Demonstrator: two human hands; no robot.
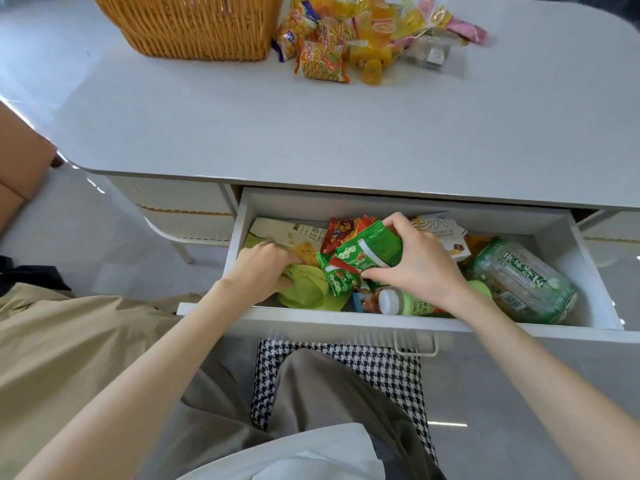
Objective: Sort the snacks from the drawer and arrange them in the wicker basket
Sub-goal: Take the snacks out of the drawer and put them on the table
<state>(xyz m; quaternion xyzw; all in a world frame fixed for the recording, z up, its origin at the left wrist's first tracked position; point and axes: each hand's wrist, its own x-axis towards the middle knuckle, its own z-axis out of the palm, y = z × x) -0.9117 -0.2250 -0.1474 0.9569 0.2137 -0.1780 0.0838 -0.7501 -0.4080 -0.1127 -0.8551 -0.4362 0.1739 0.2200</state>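
The white drawer (pixel 398 322) stands pulled out under the table, full of snacks. My right hand (pixel 420 263) grips a bunch of small green snack packets (pixel 360 259) above the drawer's middle. My left hand (pixel 261 271) reaches into the drawer's left part, its fingers curled around a light-green wrapper (pixel 308 287) beside a pale yellow packet (pixel 277 230). The wicker basket (pixel 194 26) stands at the table's far left. Next to it lies a pile of orange and yellow snack bags (pixel 322 57) and jelly cups (pixel 372 69).
In the drawer's right part lie a large green bottle pack (pixel 523 282), a small white-capped bottle (pixel 398 301) and a white box (pixel 443 233). The grey tabletop (pixel 311 133) spans the view. A houndstooth cushion (pixel 346 368) is under my legs. A brown chair (pixel 20 168) is at left.
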